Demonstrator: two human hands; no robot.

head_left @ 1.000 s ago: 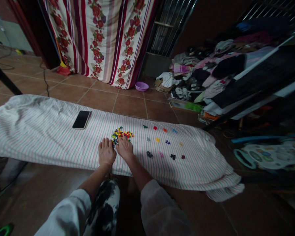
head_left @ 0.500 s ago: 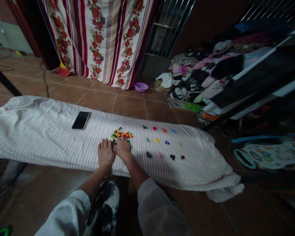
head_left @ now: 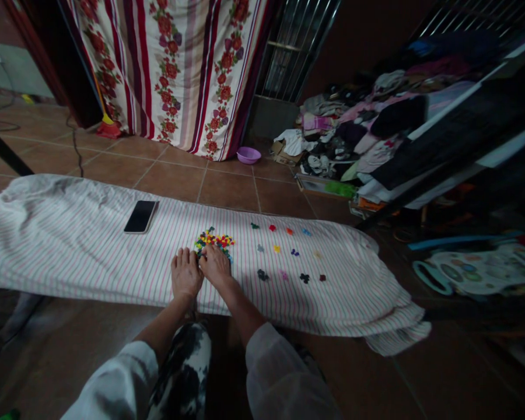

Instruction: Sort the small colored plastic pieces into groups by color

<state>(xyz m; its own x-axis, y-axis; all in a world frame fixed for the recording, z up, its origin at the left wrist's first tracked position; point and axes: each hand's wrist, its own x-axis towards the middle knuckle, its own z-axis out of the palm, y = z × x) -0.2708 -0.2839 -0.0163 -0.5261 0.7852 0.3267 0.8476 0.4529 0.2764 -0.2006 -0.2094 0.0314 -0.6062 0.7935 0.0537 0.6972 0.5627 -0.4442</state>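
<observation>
A pile of small mixed-colour pieces (head_left: pixel 219 240), like tiny blocks or beads, lies on a striped cloth (head_left: pixel 91 256). My right hand (head_left: pixel 215 265) reaches into the near side of this pile, its fingers bent down; what they pinch, if anything, is hidden. Flat on the cloth beside it, just left of the pile, rests my left hand (head_left: pixel 186 274) with its fingers stretched forward. Right of the pile, small single-colour groups stand in rows, among them a red group (head_left: pixel 272 228), a yellow group (head_left: pixel 277 248), a dark grey group (head_left: pixel 262 275) and a brown group (head_left: pixel 322 278).
A phone (head_left: pixel 140 217) lies on the cloth to the left. Beyond the far edge, a purple basin (head_left: pixel 248 155) sits on the tiled floor near a floral curtain (head_left: pixel 170 76). Heaped clothes (head_left: pixel 354 125) fill the back right, and a broom (head_left: pixel 108 125) leans at the left.
The whole view has shifted slightly, so things appear a little further left. My right fingers have moved a little within the near side of the pile; my left hand stays flat.
</observation>
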